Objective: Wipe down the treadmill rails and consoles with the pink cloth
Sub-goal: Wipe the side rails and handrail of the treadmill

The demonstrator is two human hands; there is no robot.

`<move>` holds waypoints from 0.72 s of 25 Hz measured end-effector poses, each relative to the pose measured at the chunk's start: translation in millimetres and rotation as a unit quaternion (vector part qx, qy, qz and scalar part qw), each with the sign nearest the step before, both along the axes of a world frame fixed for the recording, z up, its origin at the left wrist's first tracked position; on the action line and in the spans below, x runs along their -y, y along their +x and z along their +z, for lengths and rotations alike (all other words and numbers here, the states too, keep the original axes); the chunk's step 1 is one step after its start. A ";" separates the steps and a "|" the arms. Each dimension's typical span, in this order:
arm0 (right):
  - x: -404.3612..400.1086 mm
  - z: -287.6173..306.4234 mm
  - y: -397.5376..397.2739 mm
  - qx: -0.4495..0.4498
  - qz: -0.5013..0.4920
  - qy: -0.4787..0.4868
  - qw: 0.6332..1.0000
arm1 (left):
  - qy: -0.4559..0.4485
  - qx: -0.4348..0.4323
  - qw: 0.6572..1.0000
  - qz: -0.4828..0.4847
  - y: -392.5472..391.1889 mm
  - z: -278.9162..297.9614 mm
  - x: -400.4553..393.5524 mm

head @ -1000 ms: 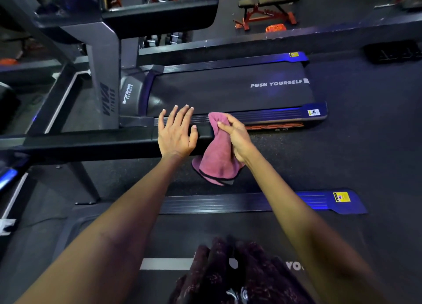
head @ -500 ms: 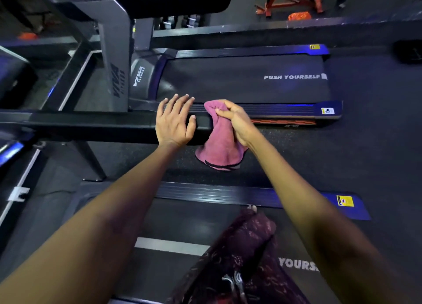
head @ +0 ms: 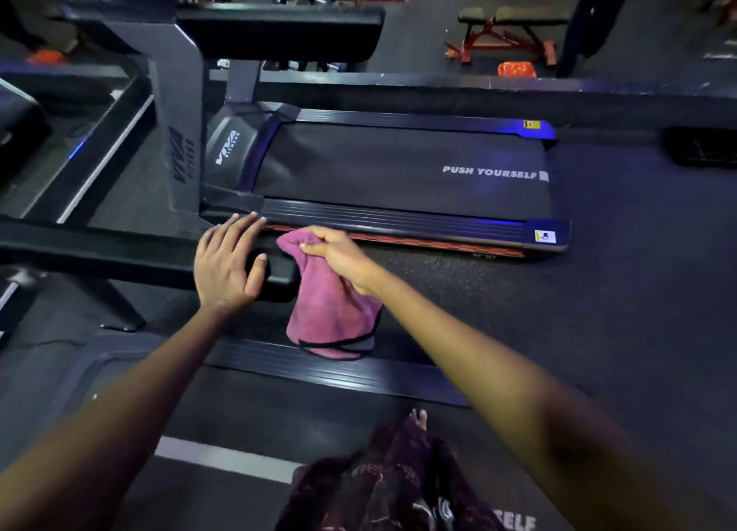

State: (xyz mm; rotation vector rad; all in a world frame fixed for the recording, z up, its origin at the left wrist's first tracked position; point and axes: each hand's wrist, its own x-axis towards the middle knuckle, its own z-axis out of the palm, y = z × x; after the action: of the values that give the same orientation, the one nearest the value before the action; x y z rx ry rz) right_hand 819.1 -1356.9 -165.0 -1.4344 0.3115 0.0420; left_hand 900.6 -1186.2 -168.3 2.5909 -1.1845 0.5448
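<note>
**Inspector A:** Since the earlier frame, the right hand (head: 339, 257) has been carried just past the free end of the handrail (head: 119, 255), and the pink cloth (head: 331, 311) with it. More of the far gym floor is now taken in at 12 o'clock.

**Inspector B:** Finger state?

**Inspector A:** The cloth's upper corner is pinched between the right thumb and curled fingers. The left hand (head: 227, 267) is laid flat on the rail's end, fingers straight and spread, pointing toward 1 o'clock.

**Inspector B:** Position and axis of the cloth?

**Inspector A:** It is hung against the rail's rounded end, at 3 o'clock of the left hand. Its long axis is run from 12 to 6 o'clock, the gathered top uppermost, the dark-trimmed hem lowest, seen over the near treadmill's side rail (head: 339, 375). The handrail's own axis is run from 9 to 3 o'clock.

**Inspector B:** Surroundings?

**Inspector A:** A neighbouring treadmill (head: 399, 163) marked "PUSH YOURSELF" is recorded at 12 o'clock; a red-framed bench (head: 506, 32) at 1 o'clock.
</note>
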 end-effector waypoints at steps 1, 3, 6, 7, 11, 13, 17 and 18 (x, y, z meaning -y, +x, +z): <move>1.5 1.1 0.4 -0.016 0.009 -0.007 1.000 | 0.000 -0.001 1.000 0.002 -1.1 1.0 0.1; 9.3 4.6 6.0 -0.044 0.046 -0.032 0.997 | 0.006 -0.006 1.000 0.006 -2.7 3.8 1.8; 19.4 15.5 20.4 -0.043 0.112 -0.074 0.990 | 0.020 -0.014 1.000 0.018 -4.7 5.2 3.6; 20.6 16.8 23.2 -0.033 0.122 -0.072 0.989 | 0.026 -0.016 0.999 0.023 -4.3 4.9 3.2; 20.6 1.0 25.7 -0.058 0.124 0.009 0.991 | 0.038 -0.031 0.998 0.032 -2.4 6.9 5.1; 17.0 -5.3 33.4 -0.070 0.119 -0.009 0.990 | 0.041 -0.035 0.998 0.036 -5.2 8.0 5.9; 14.0 -2.0 36.4 -0.007 0.079 -0.038 0.996 | 0.080 -0.071 0.992 0.070 -4.5 11.5 8.4; 16.9 -4.3 34.0 0.004 0.078 -0.033 0.996 | 0.092 -0.082 0.988 0.090 -3.7 12.7 9.9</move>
State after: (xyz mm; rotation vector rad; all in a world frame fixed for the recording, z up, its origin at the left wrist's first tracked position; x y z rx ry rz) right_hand 853.0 -1373.9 -169.3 -1.5215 0.1953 0.1545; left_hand 896.9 -1196.1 -155.6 2.8543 -0.9970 0.2579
